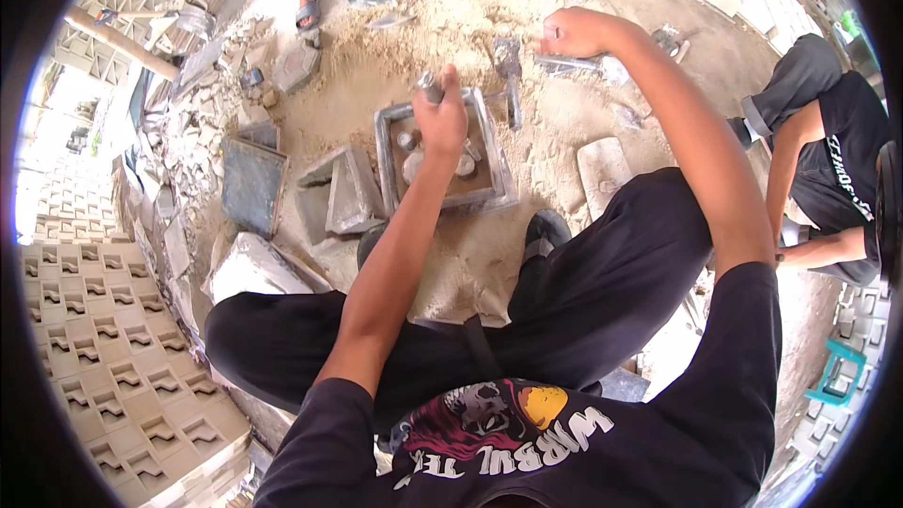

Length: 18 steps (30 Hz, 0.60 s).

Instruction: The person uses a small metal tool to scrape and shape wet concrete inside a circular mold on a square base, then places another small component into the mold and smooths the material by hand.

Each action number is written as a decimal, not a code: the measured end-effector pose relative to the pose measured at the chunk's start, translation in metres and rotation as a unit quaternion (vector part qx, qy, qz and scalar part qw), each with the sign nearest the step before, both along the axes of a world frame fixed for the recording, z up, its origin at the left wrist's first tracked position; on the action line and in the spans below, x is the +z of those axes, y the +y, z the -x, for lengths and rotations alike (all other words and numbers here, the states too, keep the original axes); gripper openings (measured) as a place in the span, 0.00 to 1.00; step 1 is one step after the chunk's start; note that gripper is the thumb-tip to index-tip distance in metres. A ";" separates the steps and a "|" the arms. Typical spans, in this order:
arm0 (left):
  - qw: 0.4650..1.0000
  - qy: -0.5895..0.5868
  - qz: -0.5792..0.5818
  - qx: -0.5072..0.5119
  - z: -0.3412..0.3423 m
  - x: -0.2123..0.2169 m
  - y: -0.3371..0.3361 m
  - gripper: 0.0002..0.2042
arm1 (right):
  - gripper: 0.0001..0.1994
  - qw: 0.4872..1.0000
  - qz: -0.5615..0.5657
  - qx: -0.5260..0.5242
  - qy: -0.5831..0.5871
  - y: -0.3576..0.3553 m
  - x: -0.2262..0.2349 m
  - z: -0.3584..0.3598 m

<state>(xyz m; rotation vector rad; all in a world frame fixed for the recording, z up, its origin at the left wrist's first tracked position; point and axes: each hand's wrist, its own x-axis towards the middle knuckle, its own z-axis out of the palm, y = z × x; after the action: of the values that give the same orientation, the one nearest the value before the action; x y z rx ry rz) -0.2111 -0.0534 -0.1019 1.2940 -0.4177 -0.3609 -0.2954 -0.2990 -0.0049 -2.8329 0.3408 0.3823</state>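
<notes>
The left hand (440, 118) grips a metal tool (429, 87) over the square mould (444, 152). The right hand (574, 33) pinches a metal bar (567, 63) on the sand (395, 47).

The person wears a black short-sleeved T-shirt (527, 452) — white lettering, a red-and-orange graphic on the chest — black trousers (583, 273), dark shoes (544, 230), forearms bare.

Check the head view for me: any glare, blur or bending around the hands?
Head view: hard sunlight, left rim blown out white; edges bend with fisheye; left hand over the square grey metal mould is sharp; right hand slightly soft.
</notes>
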 end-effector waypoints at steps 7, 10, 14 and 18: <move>0.993 -0.093 -0.072 -0.016 0.015 -0.019 -0.007 0.27 | 0.31 1.000 0.003 0.009 -0.021 -0.001 -0.002 -0.006; 0.994 -0.099 -0.047 -0.018 0.025 -0.023 0.009 0.27 | 0.28 1.000 -0.008 -0.001 -0.011 0.007 0.002 -0.007; 0.993 -0.061 -0.099 -0.024 0.011 -0.018 0.010 0.24 | 0.28 0.998 -0.022 0.032 -0.040 0.018 -0.001 -0.006; 0.997 -0.052 -0.010 -0.058 0.026 -0.013 0.019 0.24 | 0.30 0.998 -0.025 0.052 -0.021 0.012 -0.007 -0.001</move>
<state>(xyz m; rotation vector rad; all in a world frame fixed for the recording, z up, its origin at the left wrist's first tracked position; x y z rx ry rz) -0.2370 -0.0343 -0.1147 1.3138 -0.5808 -0.3976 -0.2939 -0.2874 -0.0121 -2.8120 0.1741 0.3454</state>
